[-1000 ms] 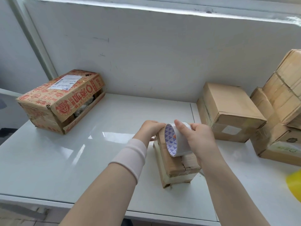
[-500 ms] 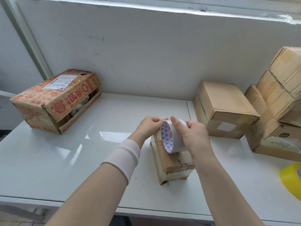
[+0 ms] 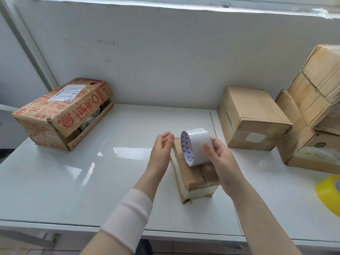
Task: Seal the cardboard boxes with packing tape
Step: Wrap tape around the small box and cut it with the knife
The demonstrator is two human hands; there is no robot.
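The fingers of the right hand curl round a wide, glossy white tape roll. The thumb lies on its smooth outer band and the other fingers are hidden behind it. Blue triangles line the roll's core. It stands on edge over a small, worn cardboard box in the middle of the shiny white bench; I cannot tell whether they touch. At the roll's nine o'clock the left hand is released, loosely bent, apart from it. At ten o'clock a red-printed carton gapes, its contents unclear. At four o'clock a yellow roll is cut off by the frame.
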